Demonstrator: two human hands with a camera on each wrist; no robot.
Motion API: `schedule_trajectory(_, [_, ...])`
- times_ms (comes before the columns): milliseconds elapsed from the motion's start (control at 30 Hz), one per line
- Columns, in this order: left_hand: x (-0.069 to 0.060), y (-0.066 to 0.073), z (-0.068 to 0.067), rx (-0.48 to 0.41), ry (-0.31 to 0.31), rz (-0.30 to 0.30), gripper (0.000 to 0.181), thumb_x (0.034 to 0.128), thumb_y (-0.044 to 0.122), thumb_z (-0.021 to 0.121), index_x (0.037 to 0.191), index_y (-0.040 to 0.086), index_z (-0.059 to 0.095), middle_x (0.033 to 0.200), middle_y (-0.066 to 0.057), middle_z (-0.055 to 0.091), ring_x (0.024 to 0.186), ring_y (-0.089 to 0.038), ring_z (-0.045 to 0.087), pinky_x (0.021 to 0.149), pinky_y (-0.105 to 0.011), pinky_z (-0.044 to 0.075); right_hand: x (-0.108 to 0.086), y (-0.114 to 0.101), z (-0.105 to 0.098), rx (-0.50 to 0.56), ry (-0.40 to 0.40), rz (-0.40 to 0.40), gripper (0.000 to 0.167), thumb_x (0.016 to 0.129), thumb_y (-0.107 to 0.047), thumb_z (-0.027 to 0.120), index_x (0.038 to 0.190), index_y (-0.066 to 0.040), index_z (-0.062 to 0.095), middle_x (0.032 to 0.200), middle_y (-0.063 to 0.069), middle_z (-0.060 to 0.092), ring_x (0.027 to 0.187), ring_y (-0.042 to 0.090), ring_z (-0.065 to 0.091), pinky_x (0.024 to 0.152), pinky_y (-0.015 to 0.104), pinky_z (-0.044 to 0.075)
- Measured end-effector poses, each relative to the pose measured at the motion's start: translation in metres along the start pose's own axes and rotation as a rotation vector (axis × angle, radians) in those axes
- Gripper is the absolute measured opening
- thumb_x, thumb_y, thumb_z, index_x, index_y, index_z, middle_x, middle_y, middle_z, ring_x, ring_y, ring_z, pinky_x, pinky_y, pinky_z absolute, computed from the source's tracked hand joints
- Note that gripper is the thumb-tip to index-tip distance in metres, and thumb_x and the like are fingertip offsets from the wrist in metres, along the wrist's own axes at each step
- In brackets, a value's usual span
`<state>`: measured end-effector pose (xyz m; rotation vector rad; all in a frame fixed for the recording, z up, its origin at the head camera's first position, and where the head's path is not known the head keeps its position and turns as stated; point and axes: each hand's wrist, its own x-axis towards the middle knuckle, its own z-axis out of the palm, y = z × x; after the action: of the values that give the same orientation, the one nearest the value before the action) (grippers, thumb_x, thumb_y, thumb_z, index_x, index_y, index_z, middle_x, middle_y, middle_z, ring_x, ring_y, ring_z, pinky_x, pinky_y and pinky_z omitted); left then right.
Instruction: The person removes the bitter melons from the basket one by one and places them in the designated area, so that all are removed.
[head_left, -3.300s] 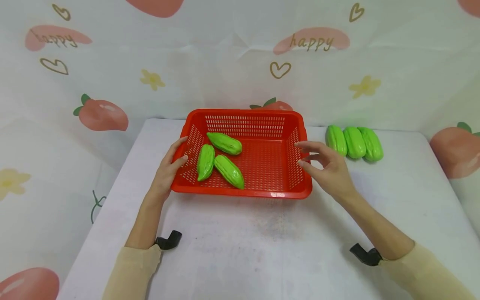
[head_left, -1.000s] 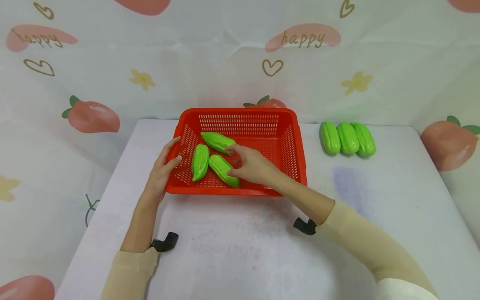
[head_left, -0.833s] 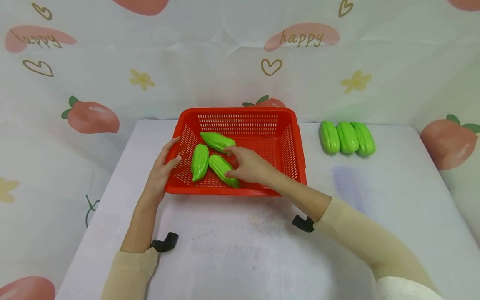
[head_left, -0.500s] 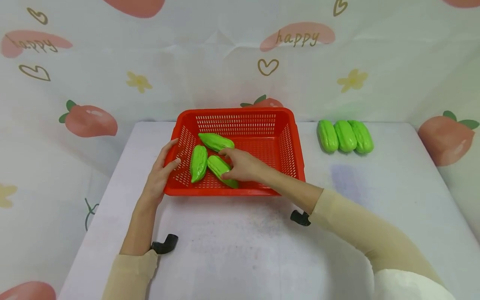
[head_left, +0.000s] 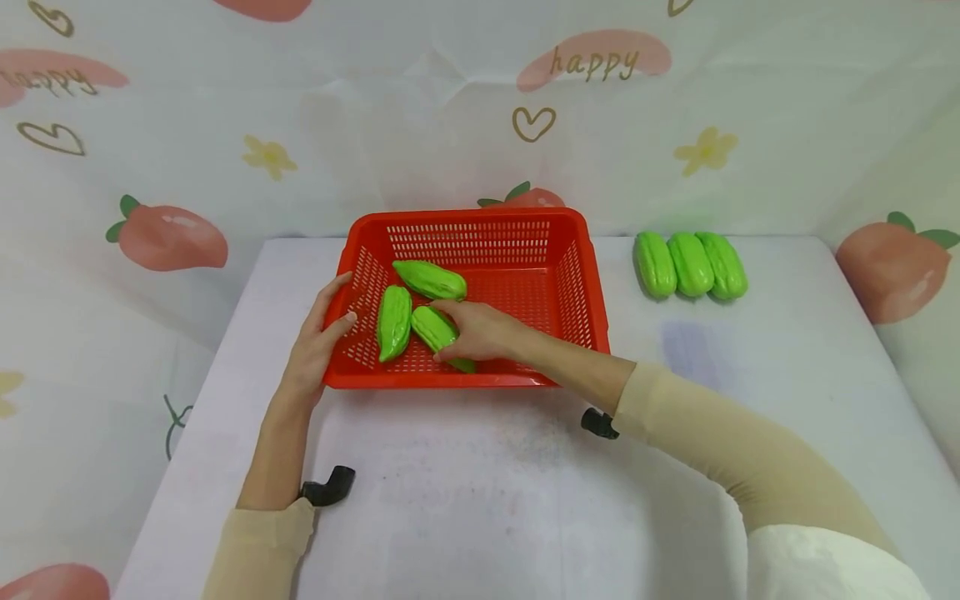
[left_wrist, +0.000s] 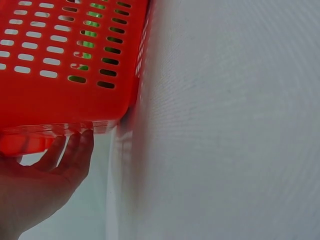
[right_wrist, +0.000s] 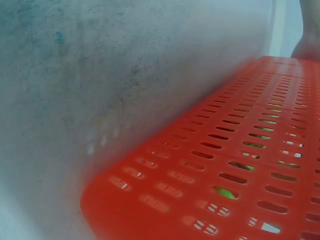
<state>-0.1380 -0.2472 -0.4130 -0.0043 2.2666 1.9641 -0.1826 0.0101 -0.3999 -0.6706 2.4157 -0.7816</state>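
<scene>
A red plastic basket (head_left: pixel 405 381) with slotted walls stands on the table. My left hand (head_left: pixel 309 354) grips its left rim, thumb at the inner side; the left wrist view has that hand (left_wrist: pixel 45 187) with fingertips against the rim. Inside the basket lie three glossy green ridged gourds. My right hand (head_left: pixel 483 332) reaches in over the front rim and holds the front gourd (head_left: pixel 430 327) between thumb and fingers. Apart from it are the left gourd (head_left: pixel 395 323) and the rear gourd (head_left: pixel 431 280). The right wrist view shows mainly the basket's outer wall (right_wrist: pixel 200 175), with that hand hidden.
Side by side at the table's back right are three more green gourds (head_left: pixel 691 265). The white table (head_left: pixel 465 500) ends at the back against a printed cloth (head_left: pixel 420 100). Black wrist-worn pieces (head_left: pixel 330 487) protrude at both forearms.
My right hand has moved from the basket's right rim over to the front gourd, and its thumb and fingers have closed on it. The left hand has stayed at the left rim.
</scene>
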Motion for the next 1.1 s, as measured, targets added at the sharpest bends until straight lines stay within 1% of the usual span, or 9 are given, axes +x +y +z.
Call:
schedule_trajectory(100, [0.0,0.0,0.0,-0.015,-0.001,0.003,0.055,0.1044,0.024,0.046,0.156,0.033,0.029,0.157,-0.004,0.026,0.129,-0.027,0.037,0.088,-0.023,0.05,0.001,0.001,0.001,-0.023,-0.007,-0.003,0.084,0.084,-0.037,0.079,0.154,-0.018,0.036,0.137,0.003,0.054,0.117,0.017,0.051,0.101,0.035,0.043])
schedule_trajectory(233, [0.002,0.0,0.002,-0.018,-0.017,0.007,0.055,0.1046,0.023,0.046,0.156,0.032,0.029,0.157,-0.003,0.026,0.13,-0.027,0.037,0.091,-0.026,0.049,0.002,0.004,0.002,-0.06,-0.009,-0.017,0.09,0.083,-0.039,0.08,0.156,-0.017,0.032,0.146,0.009,0.046,0.123,0.02,0.048,0.103,0.037,0.042])
schedule_trajectory(400, [0.002,0.0,0.002,-0.001,-0.012,0.0,0.055,0.1046,0.023,0.046,0.156,0.033,0.029,0.156,-0.004,0.027,0.13,-0.027,0.037,0.091,-0.026,0.049,0.005,0.007,0.007,-0.098,-0.012,-0.038,0.098,0.081,-0.043,0.081,0.158,-0.018,0.026,0.15,0.014,0.041,0.128,0.027,0.046,0.105,0.042,0.041])
schedule_trajectory(500, [0.0,0.0,0.0,0.005,-0.003,-0.006,0.055,0.1045,0.023,0.046,0.156,0.034,0.029,0.156,-0.004,0.027,0.13,-0.027,0.037,0.09,-0.026,0.05,0.006,0.008,0.009,-0.113,-0.008,-0.053,0.098,0.081,-0.043,0.081,0.158,-0.018,0.025,0.15,0.013,0.042,0.129,0.029,0.046,0.106,0.043,0.039])
schedule_trajectory(600, [-0.002,-0.001,-0.001,0.007,0.006,-0.006,0.055,0.1043,0.022,0.045,0.156,0.034,0.029,0.157,-0.004,0.027,0.13,-0.027,0.037,0.09,-0.026,0.05,0.007,0.007,0.011,-0.129,-0.002,-0.073,0.096,0.082,-0.041,0.08,0.158,-0.018,0.026,0.15,0.011,0.044,0.128,0.027,0.046,0.106,0.042,0.039])
schedule_trajectory(767, [-0.002,-0.002,-0.001,-0.002,0.003,0.003,0.055,0.1045,0.022,0.045,0.156,0.033,0.029,0.157,-0.005,0.027,0.13,-0.028,0.037,0.091,-0.026,0.05,0.008,0.008,0.008,-0.122,-0.001,-0.077,0.091,0.086,-0.036,0.078,0.158,-0.017,0.027,0.146,0.007,0.049,0.117,0.021,0.051,0.1,0.037,0.042])
schedule_trajectory(867, [-0.002,-0.003,-0.001,-0.01,0.004,0.004,0.055,0.1046,0.022,0.046,0.156,0.032,0.03,0.157,-0.005,0.027,0.129,-0.027,0.038,0.091,-0.026,0.05,0.008,0.007,0.007,-0.113,-0.013,-0.064,0.086,0.087,-0.031,0.077,0.157,-0.018,0.029,0.14,0.005,0.052,0.108,0.02,0.051,0.094,0.035,0.044])
schedule_trajectory(967, [-0.002,-0.003,0.0,-0.01,0.005,0.006,0.055,0.1046,0.023,0.046,0.156,0.032,0.03,0.157,-0.005,0.027,0.129,-0.027,0.038,0.091,-0.025,0.05,0.008,0.007,0.005,-0.101,-0.024,-0.037,0.082,0.088,-0.027,0.075,0.157,-0.02,0.032,0.13,0.004,0.057,0.101,0.02,0.052,0.087,0.033,0.045])
schedule_trajectory(1100, [-0.001,-0.002,0.0,-0.003,0.007,0.004,0.054,0.1047,0.023,0.046,0.156,0.033,0.03,0.157,-0.005,0.027,0.13,-0.027,0.037,0.09,-0.024,0.05,0.008,0.007,0.001,-0.069,-0.026,0.004,0.078,0.087,-0.026,0.074,0.155,-0.024,0.037,0.116,0.002,0.058,0.094,0.019,0.053,0.079,0.032,0.044])
